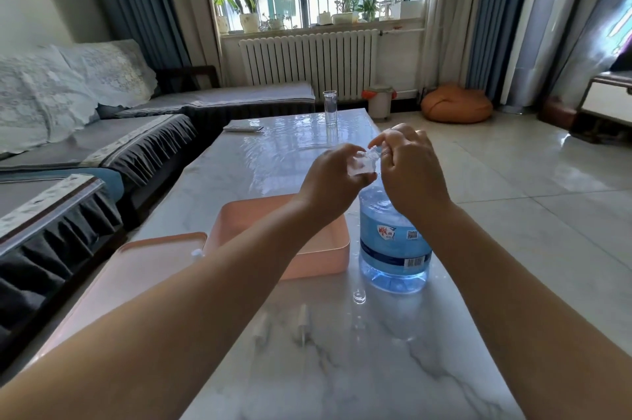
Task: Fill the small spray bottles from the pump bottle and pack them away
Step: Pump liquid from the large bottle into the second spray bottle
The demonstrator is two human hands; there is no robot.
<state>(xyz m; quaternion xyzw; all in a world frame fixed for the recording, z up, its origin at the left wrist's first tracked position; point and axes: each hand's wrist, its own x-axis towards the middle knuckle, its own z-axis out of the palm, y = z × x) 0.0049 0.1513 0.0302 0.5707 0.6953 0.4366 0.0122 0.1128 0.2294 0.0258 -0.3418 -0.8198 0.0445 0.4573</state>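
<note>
Both hands raised over the marble desk point(307, 368), meeting just above the big blue water bottle point(393, 248). Left hand point(328, 180) grips a small clear spray bottle point(359, 164), fingers curled round its body. Right hand point(408, 166) pinches at the little bottle's top, index finger stretched toward 10 o'clock; what sits between those fingertips is too blurred to tell.

Blue bottle stands at about 3 o'clock of the pink box point(328, 255), close beside it. The pink lid point(147, 265) lies flat at the box's 8 o'clock, touching or nearly so.

Near edge of the desk — two white spray nozzles point(302, 320) lying side by side, and a small clear cap point(359, 296) at the blue bottle's 7 o'clock.

Far end at 12 o'clock — a tall glass point(330, 108) upright, a remote point(243, 128) off to its 9 o'clock.
</note>
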